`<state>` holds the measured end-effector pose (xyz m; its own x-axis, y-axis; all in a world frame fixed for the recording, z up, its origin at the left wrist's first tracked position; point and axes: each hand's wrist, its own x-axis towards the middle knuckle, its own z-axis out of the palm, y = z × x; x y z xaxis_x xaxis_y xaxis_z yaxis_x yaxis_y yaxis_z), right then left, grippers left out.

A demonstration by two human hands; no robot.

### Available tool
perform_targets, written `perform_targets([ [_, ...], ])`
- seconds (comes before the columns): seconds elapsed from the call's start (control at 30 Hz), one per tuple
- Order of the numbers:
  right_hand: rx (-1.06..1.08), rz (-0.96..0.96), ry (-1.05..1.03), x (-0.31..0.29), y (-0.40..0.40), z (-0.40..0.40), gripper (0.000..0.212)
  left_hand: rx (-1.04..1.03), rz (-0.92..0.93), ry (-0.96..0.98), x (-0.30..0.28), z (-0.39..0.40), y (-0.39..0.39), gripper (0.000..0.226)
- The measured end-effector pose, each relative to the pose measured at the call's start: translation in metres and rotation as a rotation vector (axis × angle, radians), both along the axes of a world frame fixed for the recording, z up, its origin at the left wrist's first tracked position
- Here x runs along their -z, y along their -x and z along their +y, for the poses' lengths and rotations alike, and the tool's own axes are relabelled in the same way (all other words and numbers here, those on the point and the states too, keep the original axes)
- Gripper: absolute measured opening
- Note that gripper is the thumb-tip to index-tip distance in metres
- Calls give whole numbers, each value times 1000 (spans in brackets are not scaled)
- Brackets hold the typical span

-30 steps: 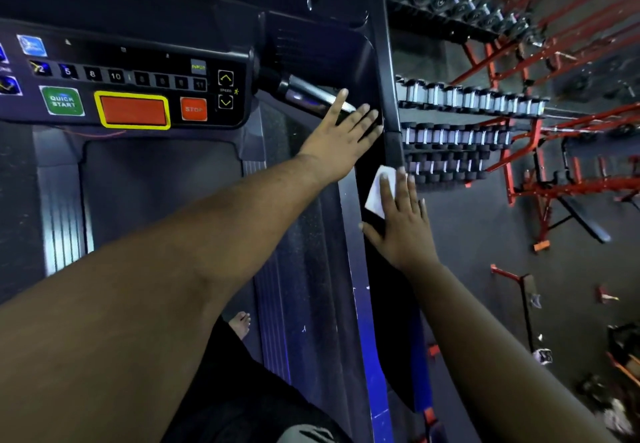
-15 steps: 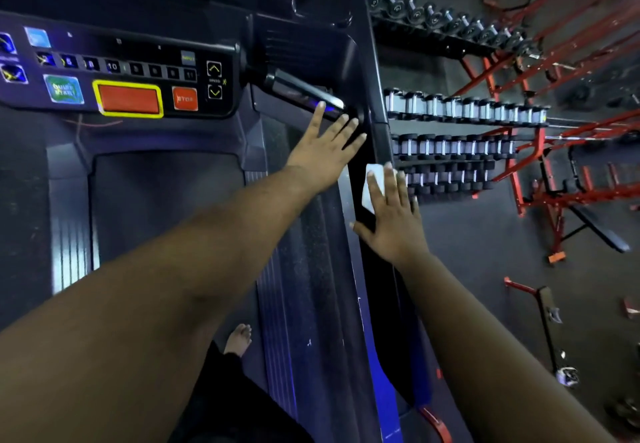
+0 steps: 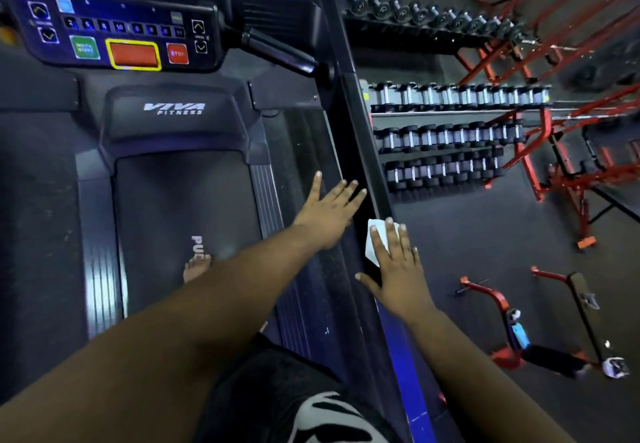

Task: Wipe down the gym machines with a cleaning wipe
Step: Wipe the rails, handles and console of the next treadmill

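Pressing the small white cleaning wipe (image 3: 373,245) flat under straight fingers, our right hand (image 3: 398,269) lay on the black side rail of the treadmill (image 3: 356,151), right of centre in the frame. Our left hand (image 3: 329,210) rested just beside it on the inner edge of that rail, fingers spread and holding nothing. The two hands were near each other but not touching.

We judged the job far from finished. Only this stretch of rail was under the wipe; the dark console with its red and green buttons (image 3: 117,37) at upper left, the black handlebar grip (image 3: 277,51) and the grey running belt (image 3: 180,207) all awaited wiping, as far as we could tell. Whether the rail above the wipe was already clean, we could not tell.
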<state>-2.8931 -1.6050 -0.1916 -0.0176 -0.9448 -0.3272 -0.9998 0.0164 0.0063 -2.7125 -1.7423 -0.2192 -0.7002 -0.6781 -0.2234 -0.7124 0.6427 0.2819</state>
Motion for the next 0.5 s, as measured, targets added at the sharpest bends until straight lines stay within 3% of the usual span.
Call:
perform_targets([
  [0.2,4,37,-3,0,5,59,93,-129,175,-369,-7,77,24,67],
  [0.33,11,29,6,-4,2,77,84,-309,471,-740,-8,105,34,49],
  [0.5,75,-78,60,-17,-14,83,87,-550,759,-980,-25,130,34,28],
])
